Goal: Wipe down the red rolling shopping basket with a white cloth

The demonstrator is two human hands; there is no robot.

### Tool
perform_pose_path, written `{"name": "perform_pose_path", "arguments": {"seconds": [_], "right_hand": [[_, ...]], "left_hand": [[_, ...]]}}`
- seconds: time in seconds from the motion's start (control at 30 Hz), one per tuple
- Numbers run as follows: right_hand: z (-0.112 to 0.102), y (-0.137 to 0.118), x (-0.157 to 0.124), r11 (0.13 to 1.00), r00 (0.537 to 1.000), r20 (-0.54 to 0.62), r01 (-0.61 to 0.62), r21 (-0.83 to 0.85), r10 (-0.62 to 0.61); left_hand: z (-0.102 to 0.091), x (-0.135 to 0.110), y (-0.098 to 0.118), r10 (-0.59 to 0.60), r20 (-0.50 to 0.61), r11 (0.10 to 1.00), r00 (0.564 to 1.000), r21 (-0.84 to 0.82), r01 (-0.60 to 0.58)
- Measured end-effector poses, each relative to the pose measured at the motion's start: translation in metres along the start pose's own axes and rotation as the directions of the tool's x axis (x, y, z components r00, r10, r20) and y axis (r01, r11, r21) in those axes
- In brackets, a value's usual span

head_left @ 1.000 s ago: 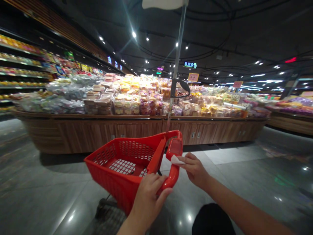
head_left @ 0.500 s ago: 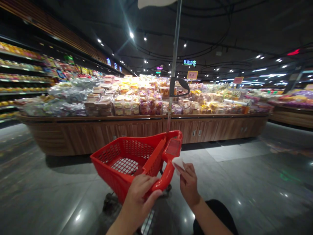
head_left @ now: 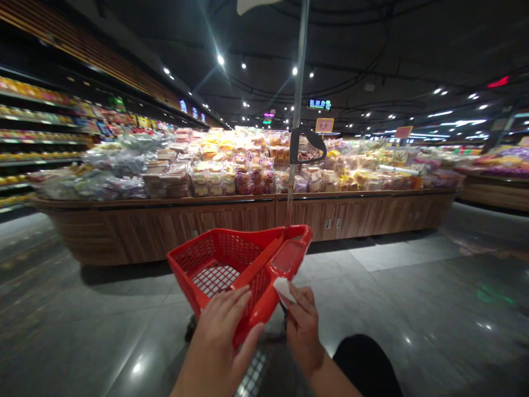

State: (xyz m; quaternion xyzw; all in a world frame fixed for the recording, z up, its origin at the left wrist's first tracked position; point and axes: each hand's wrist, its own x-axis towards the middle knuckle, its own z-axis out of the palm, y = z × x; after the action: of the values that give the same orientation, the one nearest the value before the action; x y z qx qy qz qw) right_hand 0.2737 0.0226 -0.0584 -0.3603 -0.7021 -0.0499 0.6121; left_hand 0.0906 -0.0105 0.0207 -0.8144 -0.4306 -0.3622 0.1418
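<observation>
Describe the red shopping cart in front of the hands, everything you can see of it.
The red plastic shopping cart has a basket with perforated walls and a grid floor. A thick, glossy handle with a darker inset panel runs along its near side. The left hand grips the handle, and the right hand pinches a white paper slip beside it.

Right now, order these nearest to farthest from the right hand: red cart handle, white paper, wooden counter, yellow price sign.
1. White paper: in the right hand
2. Red cart handle: just left
3. Wooden counter: ahead
4. Yellow price sign: beyond it
</observation>
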Motion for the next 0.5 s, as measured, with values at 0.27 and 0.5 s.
{"name": "perform_pose_path", "arguments": {"seconds": [0.27, 0.5], "right_hand": [[-0.016, 0.001, 0.016, 0.993, 0.998, -0.057, 0.005, -0.117, -0.011], [-0.023, 0.041, 0.039, 0.917, 0.993, -0.106, -0.091, -0.390, 0.053]], "left_hand": [[0.014, 0.024, 0.034, -0.180, 0.240, 0.962, 0.954, 0.246, 0.120], [0.011, 0.020, 0.027, -0.262, 0.305, 0.950, 0.916, 0.249, 0.189]]}}
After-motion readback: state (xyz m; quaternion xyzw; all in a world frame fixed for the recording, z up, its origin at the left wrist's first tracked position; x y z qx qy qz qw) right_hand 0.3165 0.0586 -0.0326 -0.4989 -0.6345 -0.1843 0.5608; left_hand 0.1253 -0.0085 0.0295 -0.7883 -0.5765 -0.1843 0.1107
